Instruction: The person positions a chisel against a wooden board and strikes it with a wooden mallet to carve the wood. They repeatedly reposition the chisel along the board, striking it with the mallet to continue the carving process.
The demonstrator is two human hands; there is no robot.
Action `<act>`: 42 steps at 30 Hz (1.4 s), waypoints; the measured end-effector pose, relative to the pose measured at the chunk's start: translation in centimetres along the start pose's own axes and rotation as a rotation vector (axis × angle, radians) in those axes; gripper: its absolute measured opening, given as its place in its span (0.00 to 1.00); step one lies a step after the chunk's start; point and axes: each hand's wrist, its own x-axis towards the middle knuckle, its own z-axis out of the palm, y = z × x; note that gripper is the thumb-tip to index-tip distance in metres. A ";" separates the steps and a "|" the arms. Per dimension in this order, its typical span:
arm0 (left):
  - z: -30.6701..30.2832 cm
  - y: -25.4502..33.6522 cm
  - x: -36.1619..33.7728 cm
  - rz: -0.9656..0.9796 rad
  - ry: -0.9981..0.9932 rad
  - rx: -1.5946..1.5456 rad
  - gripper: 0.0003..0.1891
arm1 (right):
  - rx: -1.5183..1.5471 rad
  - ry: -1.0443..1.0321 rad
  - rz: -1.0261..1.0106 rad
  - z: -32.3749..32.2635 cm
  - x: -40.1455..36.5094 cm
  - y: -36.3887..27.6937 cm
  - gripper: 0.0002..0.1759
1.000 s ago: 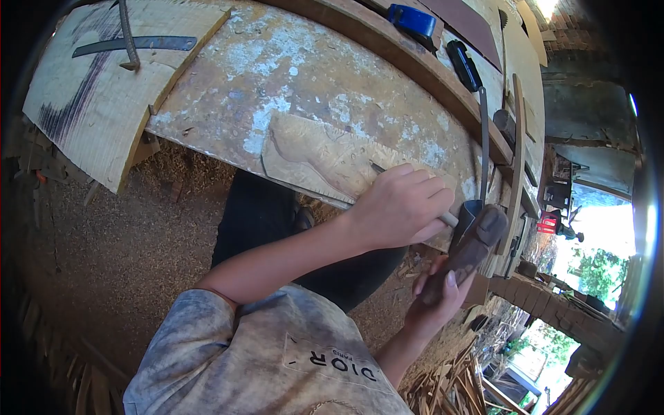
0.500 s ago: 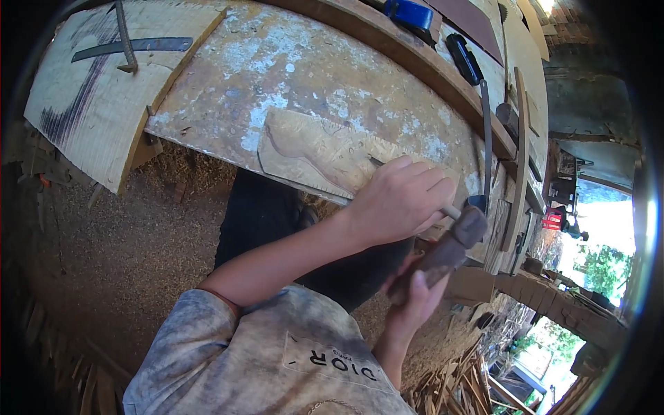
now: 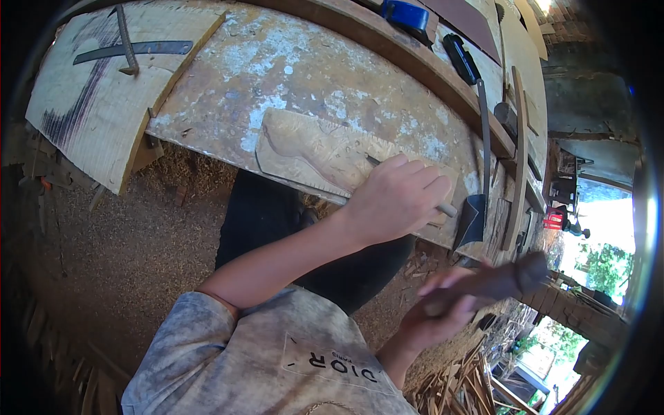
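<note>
My left hand [image 3: 398,197] is closed around a chisel [image 3: 448,209], whose narrow metal tip rests on a pale carved wooden board [image 3: 294,142]. The butt of its handle sticks out past my little finger. A curved contour is cut along the near side of the board, and many small nicks mark its surface. Off to the right, apart from the chisel, my right hand [image 3: 443,315] grips a dark wooden mallet [image 3: 494,283]. The mallet is slightly blurred, its thick head pointing right.
The board lies near the front edge of a paint-stained workbench [image 3: 228,76]. A flat metal strip [image 3: 152,48] and a bent rod [image 3: 126,41] lie on a wide plank [image 3: 104,97] at left. A handsaw [image 3: 484,138] and blue tool [image 3: 407,15] lie beyond a long wooden rail [image 3: 415,55].
The mallet and my right hand have swung right and away from the chisel's butt, which now shows plainly. My left hand and the chisel have barely moved.
</note>
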 end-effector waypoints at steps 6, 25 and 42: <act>-0.1 0.0 0.3 -0.009 -0.024 -0.015 0.17 | -0.113 -0.075 0.279 1.1 -1.1 1.2 0.37; -0.5 -0.2 0.3 -0.047 -0.116 0.107 0.15 | -0.048 -0.096 0.332 1.5 -0.9 2.3 0.40; -0.3 -0.1 0.1 -0.085 -0.236 0.248 0.15 | 0.166 -0.027 0.312 -0.6 -0.1 2.0 0.37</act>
